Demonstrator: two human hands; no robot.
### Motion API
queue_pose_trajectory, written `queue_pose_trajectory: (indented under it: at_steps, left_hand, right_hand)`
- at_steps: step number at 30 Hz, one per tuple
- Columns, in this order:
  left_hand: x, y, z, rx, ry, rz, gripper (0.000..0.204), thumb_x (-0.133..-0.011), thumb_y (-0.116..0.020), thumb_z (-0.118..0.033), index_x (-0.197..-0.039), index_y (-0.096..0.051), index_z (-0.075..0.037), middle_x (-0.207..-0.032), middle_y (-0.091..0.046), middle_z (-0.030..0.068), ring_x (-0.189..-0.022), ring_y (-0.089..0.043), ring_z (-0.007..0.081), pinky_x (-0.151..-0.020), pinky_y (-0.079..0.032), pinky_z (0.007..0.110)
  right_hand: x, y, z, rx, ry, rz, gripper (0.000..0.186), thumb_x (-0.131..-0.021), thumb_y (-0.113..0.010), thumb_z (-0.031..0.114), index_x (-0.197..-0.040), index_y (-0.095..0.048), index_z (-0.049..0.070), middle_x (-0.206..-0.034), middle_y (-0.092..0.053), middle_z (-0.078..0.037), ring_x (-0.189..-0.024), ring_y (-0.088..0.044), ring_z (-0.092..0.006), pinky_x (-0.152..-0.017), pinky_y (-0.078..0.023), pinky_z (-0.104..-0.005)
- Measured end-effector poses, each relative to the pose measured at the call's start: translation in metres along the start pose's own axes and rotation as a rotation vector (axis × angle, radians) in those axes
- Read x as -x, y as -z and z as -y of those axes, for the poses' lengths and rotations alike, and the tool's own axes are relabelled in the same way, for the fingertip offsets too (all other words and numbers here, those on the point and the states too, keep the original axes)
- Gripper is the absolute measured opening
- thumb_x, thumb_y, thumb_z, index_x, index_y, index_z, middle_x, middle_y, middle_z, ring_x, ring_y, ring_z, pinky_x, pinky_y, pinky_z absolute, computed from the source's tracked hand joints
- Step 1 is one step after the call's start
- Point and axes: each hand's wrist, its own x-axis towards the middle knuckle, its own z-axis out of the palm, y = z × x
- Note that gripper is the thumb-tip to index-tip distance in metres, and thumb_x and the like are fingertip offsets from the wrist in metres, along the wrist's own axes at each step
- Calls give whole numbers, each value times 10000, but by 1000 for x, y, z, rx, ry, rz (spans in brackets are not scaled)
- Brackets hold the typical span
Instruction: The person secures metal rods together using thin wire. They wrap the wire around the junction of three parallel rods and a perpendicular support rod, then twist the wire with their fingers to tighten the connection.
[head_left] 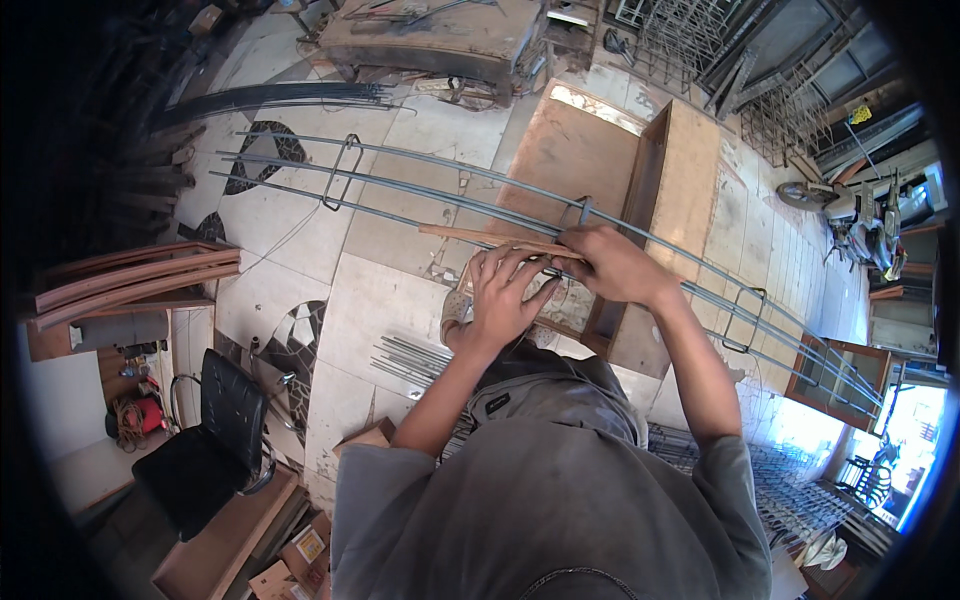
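Long parallel steel bars (420, 182) run across in front of me, joined by rectangular wire stirrups (342, 172), with another stirrup (745, 318) farther right. Both hands meet at the middle of the bars. My right hand (612, 262) is closed around the right end of a thin wooden strip (480, 236), which points left along the bars. My left hand (505, 292) is right beside it, fingers bent and thumb drawn in toward the fingertips. What the left fingers pinch is too small to make out. A small upright metal piece (585, 208) stands just beyond the right hand.
A wooden cabinet (685, 180) lies under the bars. Short rods (408, 360) lie on the tiled floor (385, 275) at left. A black chair (215, 440) and curved wooden pieces (140, 280) stand farther left. A workbench (430, 40) is at the back, a motorcycle (850, 215) at right.
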Motion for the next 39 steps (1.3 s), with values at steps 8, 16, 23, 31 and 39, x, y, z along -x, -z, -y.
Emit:
queue_pose_trajectory:
  at_steps: [8,16,23,31,39]
  left_hand:
    - [0,6,-15,260,90,-23,315,-779,-840,-120,-1076,-742,-82,-1061,-697,86,-1023,-624,287,-914,-474,417]
    - [9,-13,-29,421,194,-127,161,-857,-733,23,-1016,-742,-1,-999,-746,146,-905,-733,278,-809,-576,351]
    - [17,-19,-36,410,237,-168,115,-864,-723,16,-978,-727,27,-972,-749,164,-900,-742,286,-791,-575,341]
    - [22,-12,-45,422,273,-105,111,-867,-731,2,-976,-729,22,-966,-752,161,-873,-748,292,-774,-579,341]
    - [29,-10,-15,331,91,-59,131,-829,-757,-26,-958,-739,-35,-981,-733,107,-1052,-661,320,-886,-513,368]
  right_hand:
    - [-2,4,-2,-26,-40,45,165,-901,-668,93,-944,-628,-61,-907,-646,-247,-900,-624,-446,-793,-485,-491]
    - [-20,20,-5,43,-85,309,156,-892,-662,90,-981,-657,-38,-933,-673,-225,-931,-640,-429,-819,-500,-485]
    - [-24,17,-2,120,-42,305,159,-907,-663,138,-985,-675,1,-948,-683,-202,-987,-636,-401,-875,-491,-496]
    - [-20,4,-15,119,24,218,208,-906,-680,167,-970,-661,-29,-917,-662,-226,-970,-629,-417,-866,-485,-506]
    - [-9,2,-17,40,56,100,208,-903,-678,143,-920,-616,-55,-882,-638,-243,-912,-622,-441,-783,-470,-510]
